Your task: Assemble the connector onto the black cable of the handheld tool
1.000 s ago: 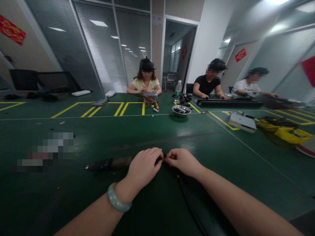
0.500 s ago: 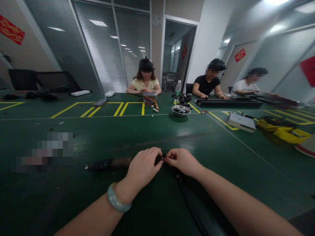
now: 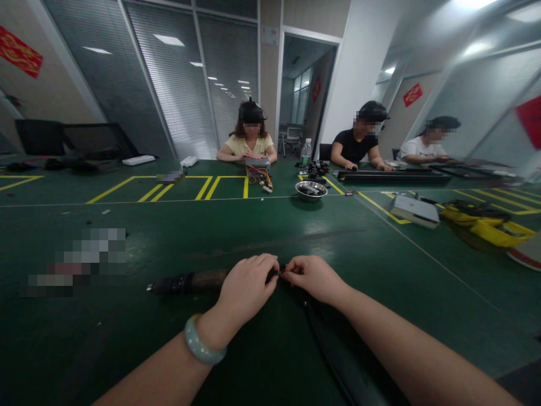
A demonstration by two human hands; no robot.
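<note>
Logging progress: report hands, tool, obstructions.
Left hand gripping dark tool. Right hand pinching close by, piece unclear. Black cable near right hand, not visibly blocking.

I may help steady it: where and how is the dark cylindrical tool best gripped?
Grip the tool from above, probably by its exposed brown barrel: it lies sideways across the table, a shiny tip at its left end, the left hand over its right part.

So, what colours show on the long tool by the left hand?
The tool is black toward its tip, brown nearer the left hand; head view.
</note>
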